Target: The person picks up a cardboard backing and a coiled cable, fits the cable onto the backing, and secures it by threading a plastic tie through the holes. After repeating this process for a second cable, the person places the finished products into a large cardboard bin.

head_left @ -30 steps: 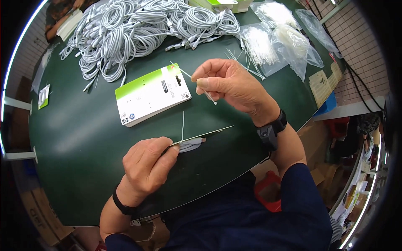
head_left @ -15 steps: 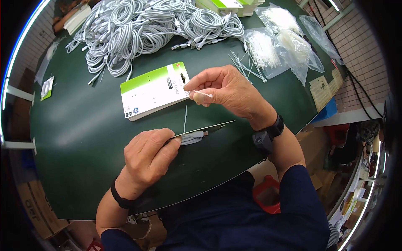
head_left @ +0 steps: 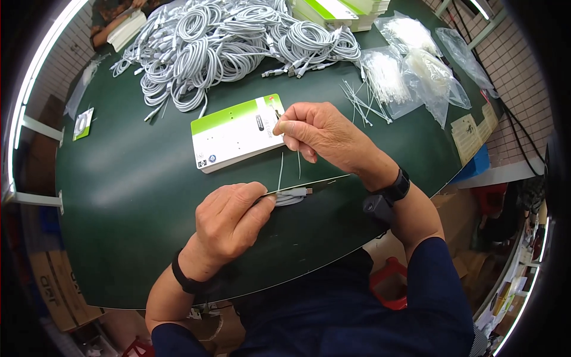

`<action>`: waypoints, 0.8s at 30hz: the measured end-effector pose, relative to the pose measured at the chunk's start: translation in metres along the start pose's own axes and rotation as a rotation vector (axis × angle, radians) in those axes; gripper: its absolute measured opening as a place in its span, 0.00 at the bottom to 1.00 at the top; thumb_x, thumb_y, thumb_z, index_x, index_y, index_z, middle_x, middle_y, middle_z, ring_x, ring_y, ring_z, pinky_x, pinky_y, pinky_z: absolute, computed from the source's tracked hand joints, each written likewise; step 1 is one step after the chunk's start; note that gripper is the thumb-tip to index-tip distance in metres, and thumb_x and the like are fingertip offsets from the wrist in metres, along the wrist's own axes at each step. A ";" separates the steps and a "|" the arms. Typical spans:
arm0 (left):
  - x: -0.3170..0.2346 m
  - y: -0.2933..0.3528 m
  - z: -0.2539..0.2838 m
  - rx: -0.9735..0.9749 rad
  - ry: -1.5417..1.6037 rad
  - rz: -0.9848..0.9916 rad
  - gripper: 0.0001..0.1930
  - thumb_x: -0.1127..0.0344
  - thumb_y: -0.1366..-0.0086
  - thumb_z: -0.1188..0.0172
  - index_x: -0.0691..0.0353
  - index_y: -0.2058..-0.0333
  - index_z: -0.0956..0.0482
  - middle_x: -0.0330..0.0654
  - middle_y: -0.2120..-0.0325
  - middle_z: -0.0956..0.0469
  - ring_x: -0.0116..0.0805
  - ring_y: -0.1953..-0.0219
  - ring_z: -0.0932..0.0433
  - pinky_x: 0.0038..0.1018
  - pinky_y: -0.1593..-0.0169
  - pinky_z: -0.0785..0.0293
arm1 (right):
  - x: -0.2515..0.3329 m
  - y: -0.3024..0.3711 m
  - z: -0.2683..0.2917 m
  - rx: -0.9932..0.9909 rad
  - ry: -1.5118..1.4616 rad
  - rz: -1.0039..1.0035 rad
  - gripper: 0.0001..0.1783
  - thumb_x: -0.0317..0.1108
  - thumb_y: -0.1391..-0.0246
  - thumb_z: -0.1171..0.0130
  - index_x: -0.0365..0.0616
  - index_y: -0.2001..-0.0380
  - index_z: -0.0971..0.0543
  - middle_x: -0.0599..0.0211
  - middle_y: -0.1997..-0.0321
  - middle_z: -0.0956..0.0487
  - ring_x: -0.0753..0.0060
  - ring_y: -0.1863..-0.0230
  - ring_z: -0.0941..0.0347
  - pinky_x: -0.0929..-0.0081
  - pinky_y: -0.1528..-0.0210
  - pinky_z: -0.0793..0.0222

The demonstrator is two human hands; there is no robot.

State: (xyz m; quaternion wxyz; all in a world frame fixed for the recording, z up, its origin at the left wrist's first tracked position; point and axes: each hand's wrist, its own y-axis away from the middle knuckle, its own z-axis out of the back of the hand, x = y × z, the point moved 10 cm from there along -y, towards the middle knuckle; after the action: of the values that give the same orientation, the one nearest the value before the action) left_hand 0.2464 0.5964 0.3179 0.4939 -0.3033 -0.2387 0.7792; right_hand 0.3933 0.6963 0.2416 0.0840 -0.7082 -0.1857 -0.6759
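Note:
My left hand is closed on a thin packaging card, seen almost edge-on, and on a coiled grey cable lying against its near side. A white cable tie sticks up from the card's far side. Above the card, my right hand pinches a second cable tie, whose thin tail points down toward the card. Whether that tail touches the card I cannot tell. Behind my right fingertips lies a stack of white and green packaging cards.
A large heap of coiled grey cables covers the table's far side. Loose cable ties and clear bags of ties lie at the far right. More cards are stacked behind. A packaged card sits at the left.
My right hand has turned, and its cable tie, formerly across the fingertips, now points down toward the card. My left hand keeps its hold. The whole view has shifted slightly.

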 end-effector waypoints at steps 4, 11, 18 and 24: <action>-0.001 0.001 0.001 -0.007 -0.005 0.000 0.14 0.80 0.52 0.27 0.66 0.65 0.19 0.46 0.66 0.19 0.42 0.69 0.17 0.32 0.65 0.19 | -0.002 -0.002 0.003 -0.019 0.081 0.018 0.12 0.34 0.29 0.44 0.34 0.60 0.18 0.71 0.70 0.19 0.87 0.78 0.31 0.87 0.75 0.34; 0.007 0.002 -0.004 -0.001 0.002 0.010 0.14 0.81 0.53 0.27 0.67 0.66 0.18 0.46 0.67 0.19 0.42 0.69 0.17 0.32 0.66 0.19 | 0.007 -0.009 0.008 -0.078 0.124 0.143 0.12 0.34 0.32 0.39 0.34 0.57 0.16 0.70 0.67 0.18 0.86 0.71 0.26 0.86 0.68 0.30; 0.008 0.002 -0.004 -0.055 -0.036 -0.027 0.12 0.76 0.52 0.30 0.66 0.66 0.16 0.44 0.68 0.20 0.39 0.71 0.18 0.30 0.69 0.22 | -0.005 -0.008 0.011 -0.161 -0.088 0.063 0.11 0.33 0.35 0.35 0.36 0.56 0.17 0.68 0.64 0.16 0.85 0.67 0.21 0.89 0.66 0.28; 0.009 0.001 -0.009 -0.032 -0.024 -0.015 0.13 0.77 0.53 0.29 0.66 0.66 0.16 0.44 0.69 0.21 0.38 0.72 0.19 0.30 0.70 0.23 | -0.021 -0.009 0.012 -0.164 -0.141 0.022 0.11 0.33 0.36 0.33 0.37 0.57 0.18 0.68 0.65 0.15 0.86 0.66 0.20 0.90 0.65 0.27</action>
State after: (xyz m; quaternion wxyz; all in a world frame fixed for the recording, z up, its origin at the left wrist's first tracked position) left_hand 0.2495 0.6054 0.3087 0.4920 -0.3000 -0.2595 0.7750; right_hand 0.4002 0.7059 0.2184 0.0197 -0.7604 -0.1276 -0.6365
